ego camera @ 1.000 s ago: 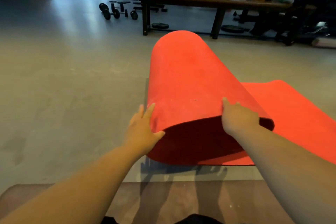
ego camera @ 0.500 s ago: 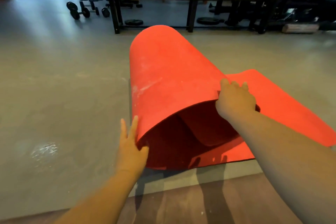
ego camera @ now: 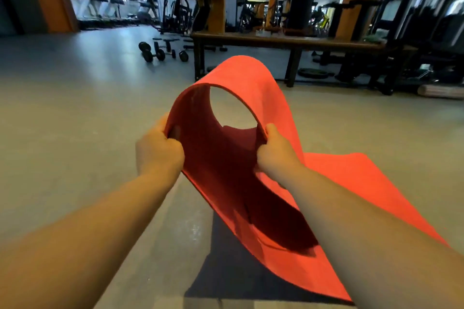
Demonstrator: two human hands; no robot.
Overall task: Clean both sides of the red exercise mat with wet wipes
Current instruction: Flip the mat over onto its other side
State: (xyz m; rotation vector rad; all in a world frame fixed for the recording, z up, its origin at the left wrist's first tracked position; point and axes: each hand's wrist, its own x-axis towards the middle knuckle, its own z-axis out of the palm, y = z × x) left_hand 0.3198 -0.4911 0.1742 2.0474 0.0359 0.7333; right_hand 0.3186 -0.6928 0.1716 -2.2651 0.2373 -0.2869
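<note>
Your left hand (ego camera: 158, 150) and right hand (ego camera: 275, 152) each clutch an edge of the red exercise mat (ego camera: 251, 78)—arched up off the floor (ego camera: 75, 120), its other end seemingly flat—probably to turn it over for wiping.

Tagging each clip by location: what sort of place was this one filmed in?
Most likely a commercial gym: dumbbells lie on the grey floor, treadmills stand in a row at far left, and a weight plate lies under a long bench. The red exercise mat fits too.
</note>
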